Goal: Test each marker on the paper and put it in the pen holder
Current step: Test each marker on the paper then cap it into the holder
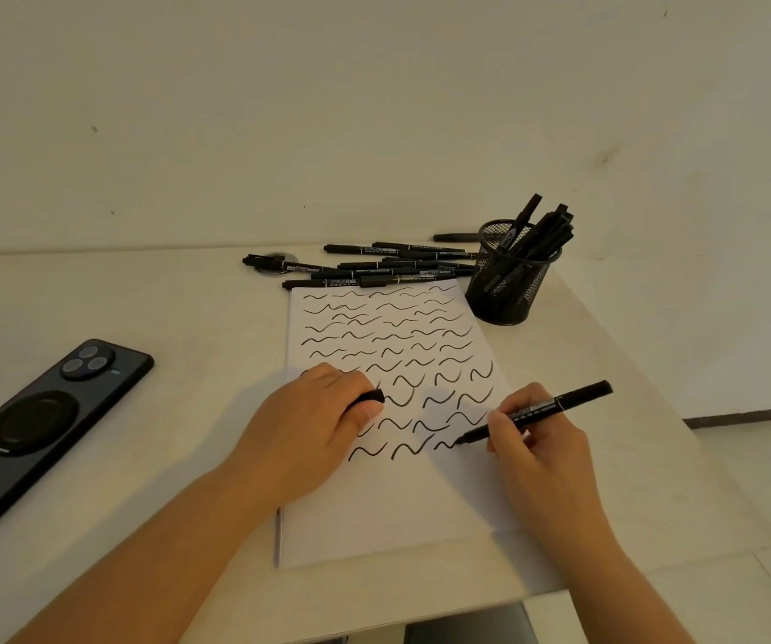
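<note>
Head view. The right hand (539, 439) pinches a slim black plastic marker (536, 413) near its writing end, the barrel slanting up to the right and the tip touching the white sheet of paper (388, 513) at the right end of the nearest row of black wavy test strokes (392, 346). The left hand (313, 420) rests on the paper's left half, fingers curled around a small black cap (369, 396), most likely the one taken off this marker. The paper lies on the pale matt surface (142, 457).

Step in hand: drawing the test stroke. Recommended practice, judged from this layout:

- Keep the left hand pressing down so the sheet does not slide under the tip.
- Draw one short wave to the right of the last mark, in blank paper, so that the new line can be read on its own.
- Use light, even pressure; a firm, dark line shows a working marker.
- Lift the tip clear before moving away, to avoid a trailing streak.
- Refit the cap fully before storage.

The black wire-mesh pen holder (509, 290) stands just beyond the paper's far right corner, already holding several markers leaning right. A loose pile of black markers (374, 267) lies at the paper's far edge, presumably untested. A black smartphone (44, 425) lies face down at the left, well apart from the work.
</note>
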A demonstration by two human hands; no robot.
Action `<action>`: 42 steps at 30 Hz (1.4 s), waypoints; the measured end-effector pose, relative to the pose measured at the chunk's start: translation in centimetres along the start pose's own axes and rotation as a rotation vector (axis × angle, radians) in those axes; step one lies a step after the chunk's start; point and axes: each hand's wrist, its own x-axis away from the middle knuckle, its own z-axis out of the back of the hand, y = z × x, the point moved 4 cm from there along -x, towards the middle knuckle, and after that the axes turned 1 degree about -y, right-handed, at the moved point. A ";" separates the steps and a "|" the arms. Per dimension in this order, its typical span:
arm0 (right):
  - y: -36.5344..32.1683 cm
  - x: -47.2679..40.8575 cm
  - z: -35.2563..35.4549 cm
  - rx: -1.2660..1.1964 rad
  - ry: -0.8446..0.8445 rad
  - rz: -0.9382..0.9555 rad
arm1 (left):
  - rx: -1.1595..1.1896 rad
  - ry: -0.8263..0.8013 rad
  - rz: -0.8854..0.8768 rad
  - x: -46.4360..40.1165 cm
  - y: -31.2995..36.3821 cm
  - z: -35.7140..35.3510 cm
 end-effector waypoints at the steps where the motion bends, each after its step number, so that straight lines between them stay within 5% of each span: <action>1: 0.0 0.0 0.2 0.014 0.026 0.000 | 0.008 0.004 0.001 0.1 0.0 0.0; 8: 0.0 0.1 2.5 -0.155 0.306 -0.037 | 0.054 0.044 0.000 0.0 0.2 0.4; 22: -3.2 -3.3 -3.2 -0.798 -0.053 -0.110 | 0.202 0.018 0.078 0.2 0.1 0.6; 42: -3.6 -1.9 -4.6 -0.623 -0.301 -0.049 | 0.272 -0.019 0.025 0.4 0.6 0.6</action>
